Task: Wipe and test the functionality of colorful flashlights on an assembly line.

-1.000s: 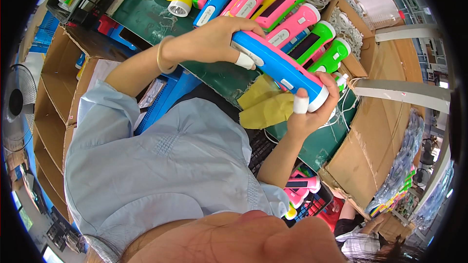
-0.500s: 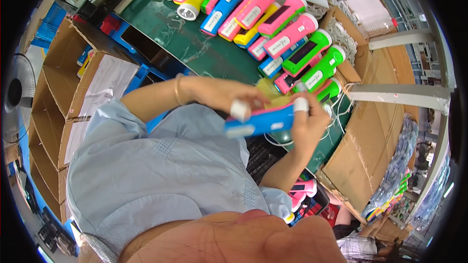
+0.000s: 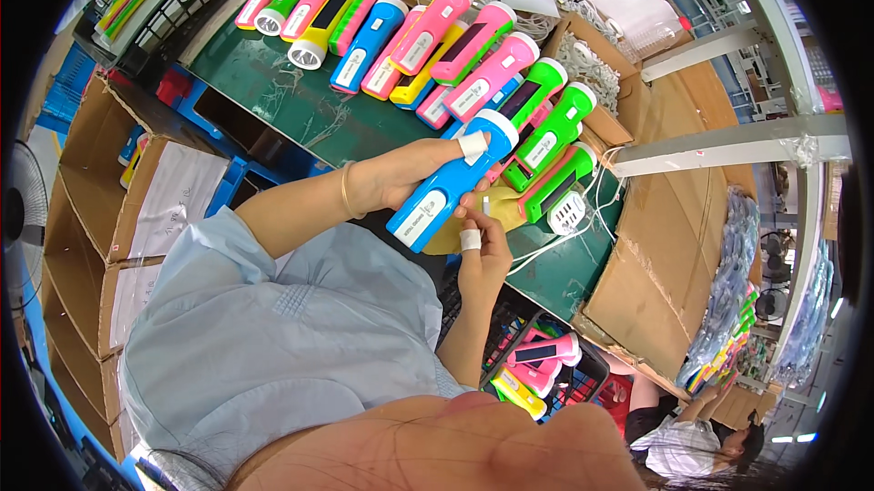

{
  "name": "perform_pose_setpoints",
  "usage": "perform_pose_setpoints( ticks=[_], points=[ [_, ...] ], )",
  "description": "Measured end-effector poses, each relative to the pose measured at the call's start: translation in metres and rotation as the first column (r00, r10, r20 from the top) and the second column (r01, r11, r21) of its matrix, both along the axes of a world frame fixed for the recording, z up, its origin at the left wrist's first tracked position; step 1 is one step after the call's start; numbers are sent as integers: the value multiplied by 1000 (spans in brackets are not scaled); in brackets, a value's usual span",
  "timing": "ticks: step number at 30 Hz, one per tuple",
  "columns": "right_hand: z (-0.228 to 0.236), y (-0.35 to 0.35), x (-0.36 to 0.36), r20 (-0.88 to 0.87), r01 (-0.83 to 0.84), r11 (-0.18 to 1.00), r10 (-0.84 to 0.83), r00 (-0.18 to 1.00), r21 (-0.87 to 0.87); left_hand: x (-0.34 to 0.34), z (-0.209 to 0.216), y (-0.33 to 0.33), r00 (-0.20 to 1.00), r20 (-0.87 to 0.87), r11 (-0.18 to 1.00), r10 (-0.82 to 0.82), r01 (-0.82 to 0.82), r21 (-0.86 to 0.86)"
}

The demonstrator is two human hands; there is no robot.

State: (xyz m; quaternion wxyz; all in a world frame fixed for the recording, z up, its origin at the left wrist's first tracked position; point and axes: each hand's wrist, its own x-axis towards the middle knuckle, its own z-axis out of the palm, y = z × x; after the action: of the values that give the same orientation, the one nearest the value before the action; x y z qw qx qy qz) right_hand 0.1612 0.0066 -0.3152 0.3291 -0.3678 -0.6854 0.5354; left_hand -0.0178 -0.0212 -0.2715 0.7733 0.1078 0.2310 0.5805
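Note:
A blue flashlight (image 3: 440, 189) with a white rim and an oval label lies tilted in my left hand (image 3: 407, 172), whose fingers wrap round its body. White tape covers the left thumb. My right hand (image 3: 484, 259) is just right of the flashlight, thumb and fingers pinched together near its side; white tape is round one finger. What that pinch holds, if anything, I cannot make out. Behind both hands is a yellow sheet (image 3: 510, 206), partly hidden. Pink, green, yellow and blue flashlights lie in a slanting row beyond, a green one (image 3: 557, 183) closest to the sheet.
A white multi-port charger (image 3: 566, 214) with cables sits on the green table (image 3: 264, 81). Boxes of white cables (image 3: 587, 72) stand at the back right. Cardboard compartments (image 3: 96, 218) are at left. Lower right, a black basket (image 3: 583, 373) holds more flashlights. Another person (image 3: 678, 445) is beyond.
The blue flashlight has turned from nearly level to steeply slanted, label side up. My left hand now grips it; my right hand has let go of its end and moved down and left.

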Motion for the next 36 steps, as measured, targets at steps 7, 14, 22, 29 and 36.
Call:
perform_pose_setpoints(
  ticks=[7, 14, 22, 29, 36],
  points=[
    [4, 2, 7, -209, 64, 967, -117, 971, -246, -3, -7, 8, 920, -334, 978, 207, -184, 98],
    [18, 26, 2, -387, -87, 929, -64, 920, -360, -60, 10, 38, -235, -823, 783, 516, -259, 565],
    [21, 32, -26, -385, -108, 968, 12, 923, -228, -71, 20, 29, 157, -924, 920, 350, -242, 308],
    [51, 20, -67, 124, -94, 661, 2, 992, 745, -33, -3, 6, 775, -500, 922, 386, -305, 239],
    [78, 19, -41, 95, -592, 763, 590, 802, 261, -29, -9, 5, 851, -239, 846, 467, -351, 402]
  ],
)
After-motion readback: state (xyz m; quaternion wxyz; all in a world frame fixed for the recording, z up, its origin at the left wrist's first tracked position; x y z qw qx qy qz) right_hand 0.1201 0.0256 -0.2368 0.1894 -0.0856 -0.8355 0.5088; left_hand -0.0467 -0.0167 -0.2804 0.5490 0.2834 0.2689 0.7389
